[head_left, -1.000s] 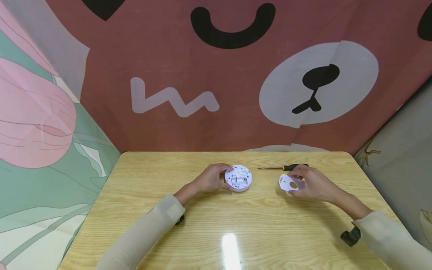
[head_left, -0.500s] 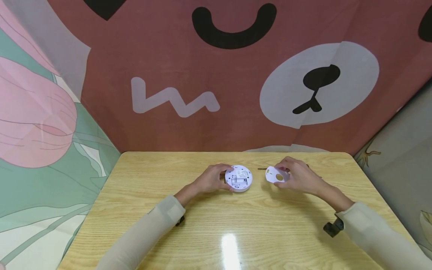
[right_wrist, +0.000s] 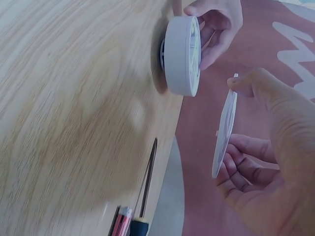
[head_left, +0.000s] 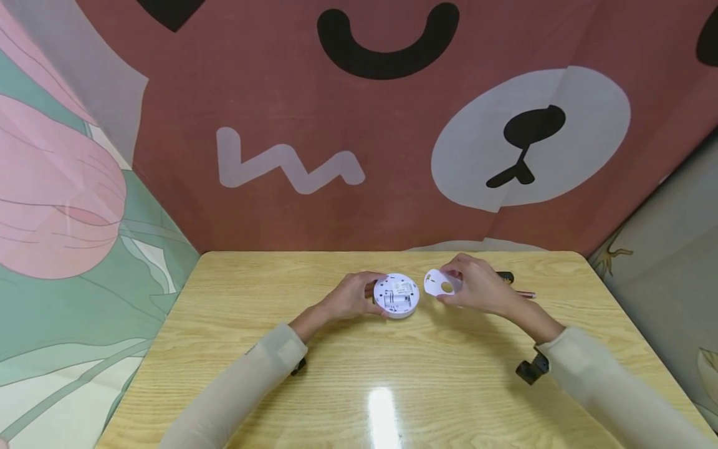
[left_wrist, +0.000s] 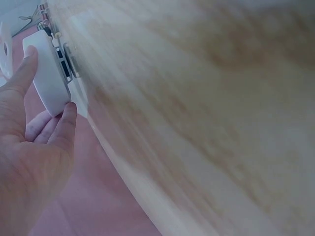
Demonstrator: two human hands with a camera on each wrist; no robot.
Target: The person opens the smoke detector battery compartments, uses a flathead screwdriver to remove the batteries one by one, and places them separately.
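A round white smoke detector (head_left: pixel 399 298) stands near the table's back edge, its underside with the battery compartment facing up. My left hand (head_left: pixel 350 295) grips its left rim, thumb on the near side, fingers on the far side. Dark vents show below its body in the left wrist view. My right hand (head_left: pixel 479 288) pinches a thin white cover plate (head_left: pixel 434 282) with a round hole by its edges. The plate is tilted, held above the table just right of the detector. A gap between plate and detector (right_wrist: pixel 181 56) shows in the right wrist view.
A screwdriver (right_wrist: pixel 149 179) lies behind and below my right hand, its dark handle (head_left: pixel 506 277) partly hidden in the head view. Beside it lie reddish cylinders (right_wrist: pixel 120 223). The wooden table (head_left: pixel 336 386) meets a printed cloth (head_left: pixel 280 218) at the back.
My right hand has carried the cover plate leftward, up close to the detector, passing over the screwdriver. My left hand and the detector have stayed in place.
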